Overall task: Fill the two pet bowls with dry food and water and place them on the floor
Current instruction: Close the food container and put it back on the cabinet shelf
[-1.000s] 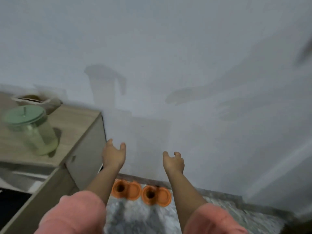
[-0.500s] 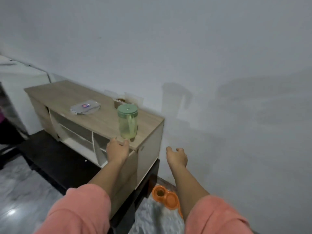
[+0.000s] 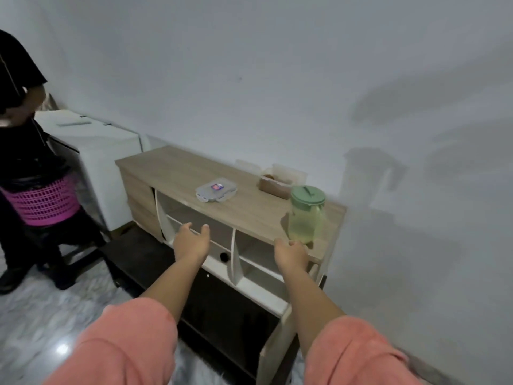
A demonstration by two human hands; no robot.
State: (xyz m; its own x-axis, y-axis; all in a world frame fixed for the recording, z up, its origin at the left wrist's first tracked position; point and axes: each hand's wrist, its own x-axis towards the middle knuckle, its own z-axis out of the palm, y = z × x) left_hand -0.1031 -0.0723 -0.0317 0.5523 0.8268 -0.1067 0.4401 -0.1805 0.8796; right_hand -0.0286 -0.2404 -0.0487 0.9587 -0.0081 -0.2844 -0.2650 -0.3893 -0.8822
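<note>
Wooden cabinet (image 3: pixel 177 173): stands against the white wall (image 3: pixel 277 65); its open white shelves lie just beyond the left hand (image 3: pixel 191 244), its end corner just beyond the right hand (image 3: pixel 291 257). Clear flat lid (image 3: pixel 216 189): lies on the cabinet top, farther out than the left hand. Black low platform (image 3: pixel 216 307): under the cabinet, nearer than both hands. White appliance (image 3: pixel 105 151): well left of the left hand. Pink basket (image 3: pixel 44 204) and a person in black (image 3: pixel 16 79): far left. Floor (image 3: pixel 41 329): glossy grey marble.
</note>
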